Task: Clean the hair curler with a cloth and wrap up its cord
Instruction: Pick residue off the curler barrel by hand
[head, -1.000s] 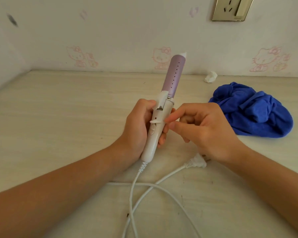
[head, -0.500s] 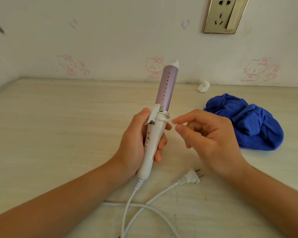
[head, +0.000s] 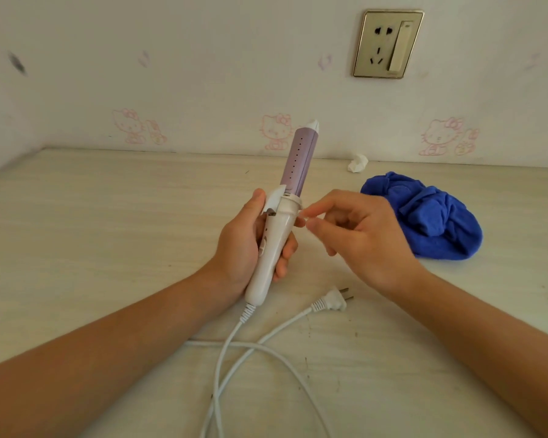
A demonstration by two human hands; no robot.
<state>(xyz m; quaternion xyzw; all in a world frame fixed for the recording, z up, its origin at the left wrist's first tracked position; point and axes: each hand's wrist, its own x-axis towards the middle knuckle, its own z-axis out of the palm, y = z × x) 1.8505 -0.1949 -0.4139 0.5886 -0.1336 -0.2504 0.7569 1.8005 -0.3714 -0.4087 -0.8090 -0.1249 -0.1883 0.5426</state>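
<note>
In the head view, the left hand [head: 244, 245] gripped the hair curler [head: 282, 216] by its handle, upright over the table's [head: 108, 232] middle, probably for inspection. The right hand's [head: 361, 238] fingertips [head: 307, 213] pinched narrowly beside its collar. The cloth [head: 431, 219] lay toward the back right edge, the cord [head: 234, 358] loose by the front edge.

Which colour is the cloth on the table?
Blue; the cloth shows in the head view.

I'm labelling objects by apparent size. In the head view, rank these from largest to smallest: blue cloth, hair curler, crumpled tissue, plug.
1. blue cloth
2. hair curler, though nearer the camera
3. plug and crumpled tissue: alike, unranked
</note>
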